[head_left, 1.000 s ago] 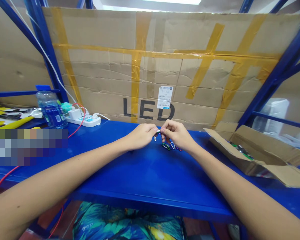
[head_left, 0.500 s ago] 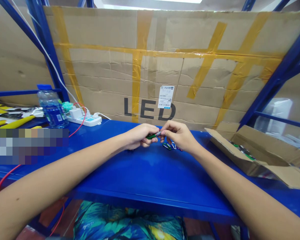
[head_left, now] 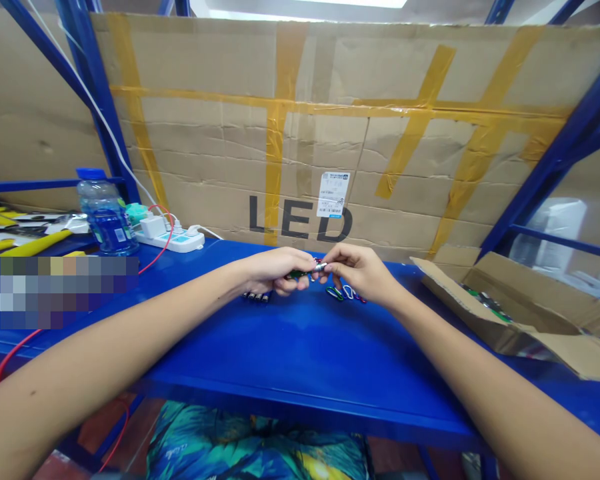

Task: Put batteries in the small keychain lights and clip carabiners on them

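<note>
My left hand (head_left: 275, 270) is closed around a small green cylinder (head_left: 299, 274), maybe a mini flashlight. My right hand (head_left: 357, 270) pinches the silver tip (head_left: 321, 267) of that same piece. Both hands hover just above the blue table (head_left: 305, 347), at its far middle. Small coloured carabiner clips (head_left: 343, 292) lie on the table under my right hand. A short row of tiny dark cylindrical parts (head_left: 257, 297) lies below my left wrist.
An open cardboard box (head_left: 515, 310) with green items inside lies at the right. At the left stand a water bottle (head_left: 105, 220), a white power strip (head_left: 167, 237) with a red cable, and yellow tools (head_left: 25, 243). A taped cardboard wall marked LED (head_left: 300, 133) backs the table.
The green cylinder came into view in my left hand and my right hand took its tip. The dark small parts below my left wrist now show.
</note>
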`<move>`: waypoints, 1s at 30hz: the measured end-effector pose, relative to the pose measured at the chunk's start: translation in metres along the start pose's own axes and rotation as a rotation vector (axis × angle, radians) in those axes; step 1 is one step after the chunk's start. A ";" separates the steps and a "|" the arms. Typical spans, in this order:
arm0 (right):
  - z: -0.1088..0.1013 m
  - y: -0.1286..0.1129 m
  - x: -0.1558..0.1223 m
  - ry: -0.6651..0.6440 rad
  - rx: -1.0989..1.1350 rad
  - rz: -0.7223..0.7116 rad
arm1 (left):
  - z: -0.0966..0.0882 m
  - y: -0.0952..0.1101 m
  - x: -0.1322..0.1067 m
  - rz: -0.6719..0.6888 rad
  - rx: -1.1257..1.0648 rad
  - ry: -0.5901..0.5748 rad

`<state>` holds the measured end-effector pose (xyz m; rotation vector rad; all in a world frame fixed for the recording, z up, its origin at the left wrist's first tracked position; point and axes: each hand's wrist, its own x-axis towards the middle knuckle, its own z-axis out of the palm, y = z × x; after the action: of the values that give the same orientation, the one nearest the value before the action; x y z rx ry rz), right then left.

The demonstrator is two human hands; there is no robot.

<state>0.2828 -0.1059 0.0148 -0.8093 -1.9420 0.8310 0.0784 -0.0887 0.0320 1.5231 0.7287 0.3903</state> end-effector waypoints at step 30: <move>0.000 -0.003 0.000 -0.018 0.038 0.204 | 0.025 -0.018 0.008 0.502 1.311 0.503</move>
<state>0.2820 -0.1080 0.0169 -0.9922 -1.8749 0.9962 0.0963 -0.1030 0.0103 2.9341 1.0710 0.7585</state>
